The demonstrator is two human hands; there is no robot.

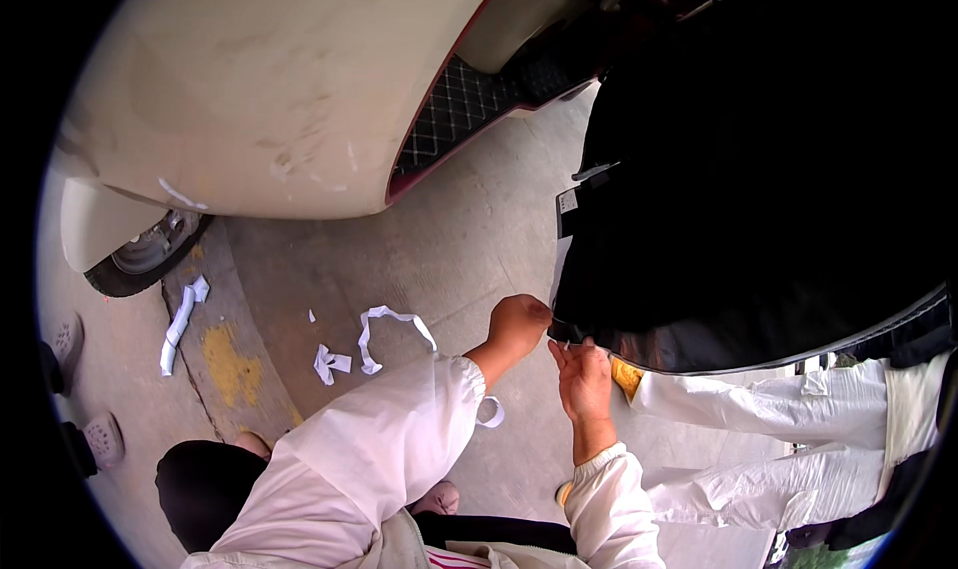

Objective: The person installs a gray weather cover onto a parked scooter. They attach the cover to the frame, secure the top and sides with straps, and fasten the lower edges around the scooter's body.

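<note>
A large black sheet [748, 200] with a curved, pale-trimmed lower edge fills the right side. Its material looks dark and partly glossy near the edge; what it belongs to cannot be made out. At its lower left corner my left hand [520, 325] is closed in a fist against the edge. Just right of it and a little nearer, my right hand [583, 377] pinches the same edge between thumb and fingers. A small white label [568, 202] and a pale strip [562, 260] show along the sheet's left side. A white strip [490, 412] curls beside my left sleeve.
A beige vehicle [269, 90] with a quilted black footwell mat [454, 110] and a wheel [150, 255] stands at the upper left. White scraps [331, 363] and strips [181, 327] lie on the concrete. Someone in white trousers [758, 409] is at right; another person's clogs [103, 439] are at left.
</note>
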